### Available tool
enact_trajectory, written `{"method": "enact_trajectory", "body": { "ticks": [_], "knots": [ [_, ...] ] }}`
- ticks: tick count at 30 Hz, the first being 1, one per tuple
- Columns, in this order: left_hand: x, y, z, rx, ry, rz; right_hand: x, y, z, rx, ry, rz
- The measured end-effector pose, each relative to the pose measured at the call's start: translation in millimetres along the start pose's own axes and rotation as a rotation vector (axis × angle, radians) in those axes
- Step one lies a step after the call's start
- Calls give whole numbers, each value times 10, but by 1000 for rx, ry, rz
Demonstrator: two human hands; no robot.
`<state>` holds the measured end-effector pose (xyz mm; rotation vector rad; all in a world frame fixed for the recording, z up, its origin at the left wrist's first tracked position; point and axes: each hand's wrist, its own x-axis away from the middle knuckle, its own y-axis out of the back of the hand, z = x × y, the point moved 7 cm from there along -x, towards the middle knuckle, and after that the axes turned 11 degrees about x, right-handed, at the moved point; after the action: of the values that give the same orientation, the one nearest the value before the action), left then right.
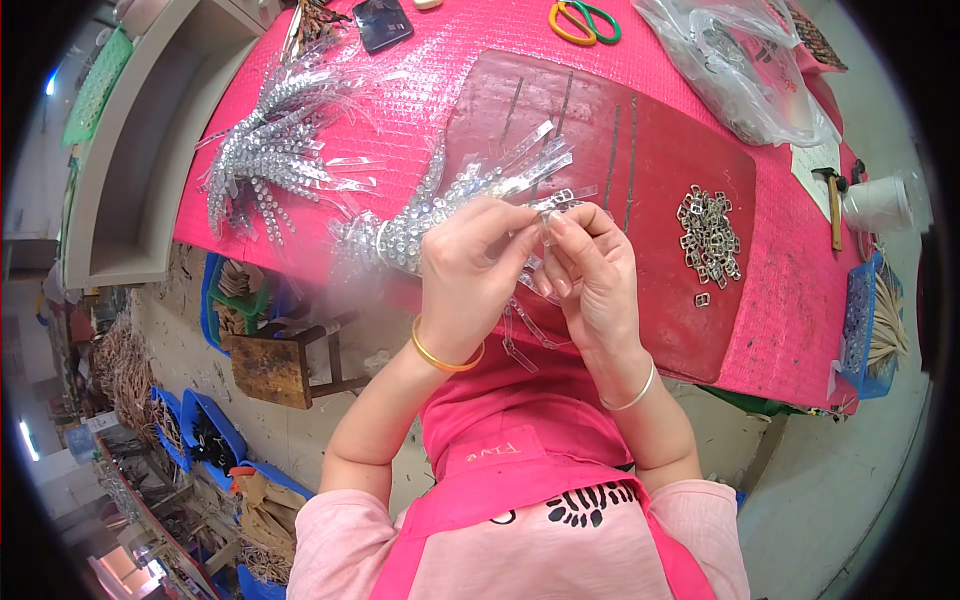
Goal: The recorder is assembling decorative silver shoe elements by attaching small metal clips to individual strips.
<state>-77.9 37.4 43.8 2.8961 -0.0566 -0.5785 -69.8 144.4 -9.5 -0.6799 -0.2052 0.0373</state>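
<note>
My left hand (468,262) and my right hand (592,278) meet over the near edge of a dark red mat (660,140), both closed in a pinch. Between their fingertips is a clear strap end, with a small silver buckle (563,197) showing just beyond them. The exact grip is partly hidden by the fingers. Beside my left hand lies a bundle of clear straps studded with rhinestones (425,215), gathered by a white band. A pile of silver buckles (710,232) sits on the mat to the right, with one loose buckle (702,299) apart from it.
A second rhinestone strap bundle (258,150) lies on the pink table cover (400,110). Scissors (584,24), a dark flat object (382,24) and a plastic bag (730,65) are at the back. A hammer (835,210), white cylinder (878,205) and blue basket (866,330) stand right.
</note>
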Motion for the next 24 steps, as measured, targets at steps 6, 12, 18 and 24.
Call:
{"method": "enact_trajectory", "body": {
  "ticks": [6, 12, 18, 24],
  "knots": [
    [43, 8, -100, -118, -204, 2, 25, 29, -4, 103, 29, -10],
    [48, -46, -210, -169, -357, 115, 69, 45, -91, 88, 73, -16],
    [44, -127, -231, -326, -494, 347, 65, 46, 46, 281, 200, 161],
    [269, -255, -230, -246, -605, 599, 216, 224, 154, 370, 49, 45]
  ]
}}
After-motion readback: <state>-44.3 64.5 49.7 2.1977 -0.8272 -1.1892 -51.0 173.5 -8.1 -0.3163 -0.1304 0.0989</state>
